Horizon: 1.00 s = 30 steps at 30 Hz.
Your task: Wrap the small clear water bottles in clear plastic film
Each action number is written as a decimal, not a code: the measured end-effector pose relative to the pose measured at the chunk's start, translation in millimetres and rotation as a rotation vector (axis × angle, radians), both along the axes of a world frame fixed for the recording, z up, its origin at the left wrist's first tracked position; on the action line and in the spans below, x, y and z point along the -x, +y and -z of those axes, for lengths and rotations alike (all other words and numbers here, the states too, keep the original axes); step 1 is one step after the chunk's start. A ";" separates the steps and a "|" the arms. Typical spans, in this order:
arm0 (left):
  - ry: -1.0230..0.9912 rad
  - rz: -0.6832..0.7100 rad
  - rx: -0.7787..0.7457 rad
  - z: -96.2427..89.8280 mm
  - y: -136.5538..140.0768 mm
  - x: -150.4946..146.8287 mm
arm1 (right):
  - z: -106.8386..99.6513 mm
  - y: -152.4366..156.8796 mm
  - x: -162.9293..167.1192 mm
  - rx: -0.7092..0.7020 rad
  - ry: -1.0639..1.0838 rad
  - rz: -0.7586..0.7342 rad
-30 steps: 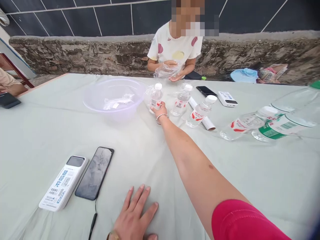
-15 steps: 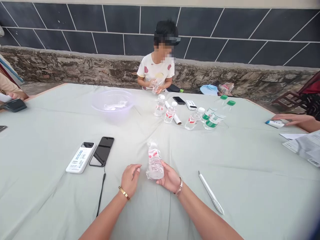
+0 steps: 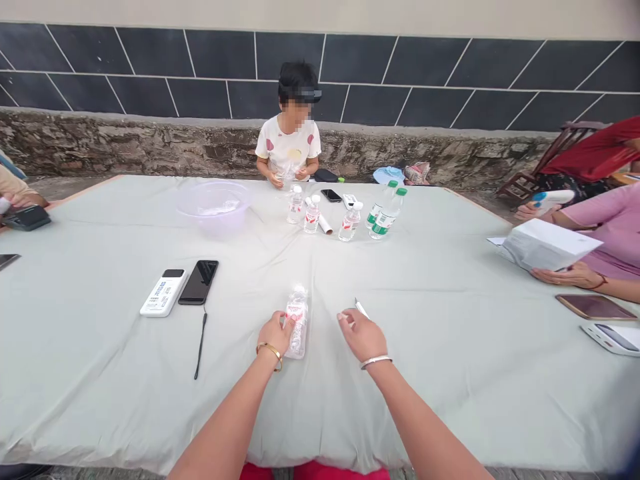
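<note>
Clear plastic bottle with red-and-white label (image 3: pixel 299 339) held from left side by left hand (image 3: pixel 275 332); grip closed, thumb laid over label. Bottle positioned on counter draped in pale grey-green cloth (image 3: pixel 450 373), neck pointed away; whether fully flat or slightly tilted cannot be told. Right hand (image 3: pixel 364 338) positioned apart from bottle, grip half open, fingers loosely curled, nothing seen held; slim white pen (image 3: pixel 361 309) partly hidden behind it. Black rectangular smartphone (image 3: pixel 199 283) placed left of both hands.
</note>
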<state>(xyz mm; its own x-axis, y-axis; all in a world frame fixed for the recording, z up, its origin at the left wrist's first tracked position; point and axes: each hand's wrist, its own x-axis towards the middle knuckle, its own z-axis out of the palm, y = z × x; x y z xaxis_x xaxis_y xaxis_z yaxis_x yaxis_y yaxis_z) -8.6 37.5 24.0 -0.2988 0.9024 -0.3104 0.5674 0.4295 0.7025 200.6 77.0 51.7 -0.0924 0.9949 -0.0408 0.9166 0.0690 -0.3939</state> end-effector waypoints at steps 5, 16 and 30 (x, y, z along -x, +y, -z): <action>-0.037 -0.045 0.002 4.4 -5.5 5.3 | 18.0 16.2 -64.0 0.049 -0.219 0.161; -0.061 -0.103 -0.060 9.1 -13.1 10.2 | -26.1 22.5 38.4 0.065 0.301 -0.121; -0.146 -0.139 -0.052 15.4 -11.9 11.4 | -34.3 -83.1 -15.8 0.307 0.427 -0.492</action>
